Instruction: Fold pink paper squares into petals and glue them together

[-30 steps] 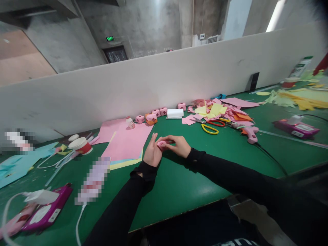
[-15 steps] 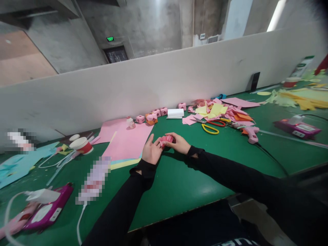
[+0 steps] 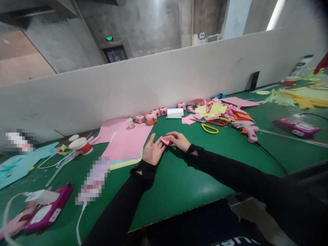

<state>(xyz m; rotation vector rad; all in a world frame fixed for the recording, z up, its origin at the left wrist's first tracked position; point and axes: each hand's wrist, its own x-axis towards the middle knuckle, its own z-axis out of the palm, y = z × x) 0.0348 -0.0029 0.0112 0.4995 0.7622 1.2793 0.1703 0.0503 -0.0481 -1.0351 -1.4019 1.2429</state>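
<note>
My right hand [image 3: 180,141] pinches a small piece of folded pink paper [image 3: 167,139] above the green table [image 3: 184,181]. My left hand [image 3: 153,152] is turned palm up beside it, fingers stretched out and thumb apart. Its fingertips come up to the paper's left edge; whether they press on it I cannot tell. Beyond my hands, several folded pink paper shapes [image 3: 139,119] stand along the partition, with an orange and pink one [image 3: 151,118] among them. A small white stack of paper [image 3: 175,113] lies there too.
Right of my hands are yellow-handled scissors [image 3: 210,129], red-handled scissors [image 3: 216,122], a paper scrap pile [image 3: 217,109] and a pink glue gun [image 3: 252,134] with its cord. Pink sheets [image 3: 128,143], a paper cup [image 3: 81,146] and a purple power strip [image 3: 48,210] lie left. A white partition [image 3: 159,78] borders the back.
The pink paper has turned in my right fingers, from pleated layers facing me to a smoother, flatter side. My left fingers have curled slightly and sit at its edge rather than beneath it.
</note>
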